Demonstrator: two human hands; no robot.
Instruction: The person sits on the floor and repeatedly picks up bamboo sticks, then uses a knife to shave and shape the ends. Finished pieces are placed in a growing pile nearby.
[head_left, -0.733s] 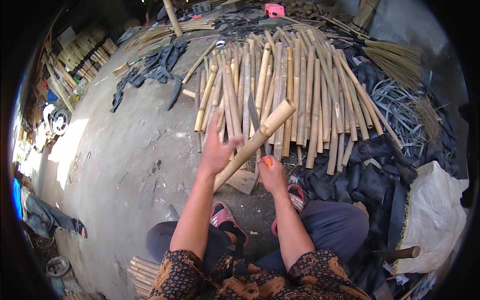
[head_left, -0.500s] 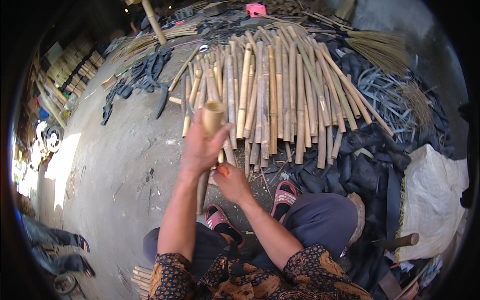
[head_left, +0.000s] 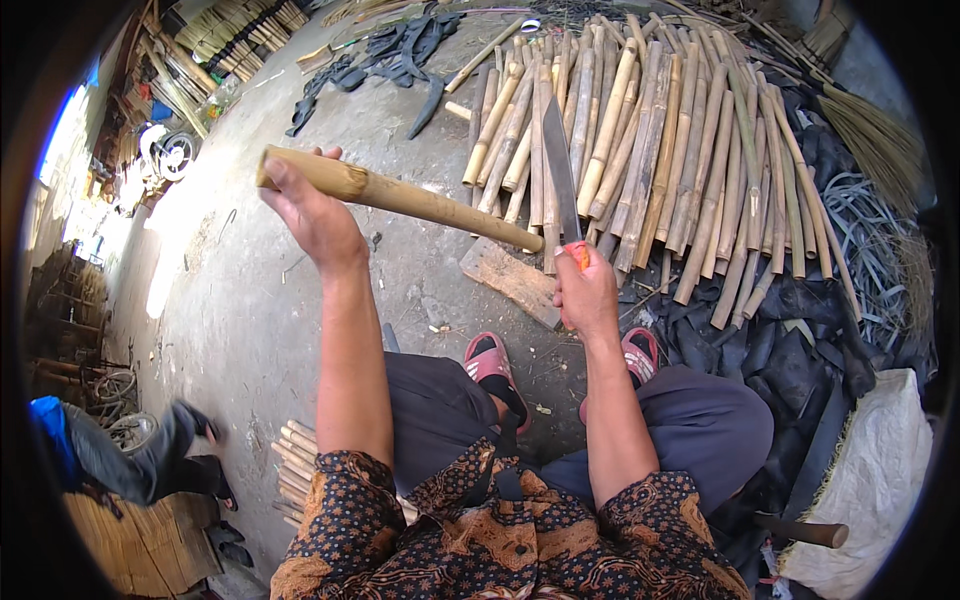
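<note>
Bamboo stick (head_left: 400,195) sat clenched in our left hand (head_left: 312,212), our right hand (head_left: 587,295) beside it gripping a knife (head_left: 560,170) blade-up.

- My left hand (head_left: 312,215) is raised high, forearm running nearly straight up from the lower edge, wrist bent, its grip closed around a thick end, back of the hand toward me.
- My right hand (head_left: 585,295) sits lower and nearer, forearm angled up from the sleeve, grip clenched tight, knuckles up.
</note>
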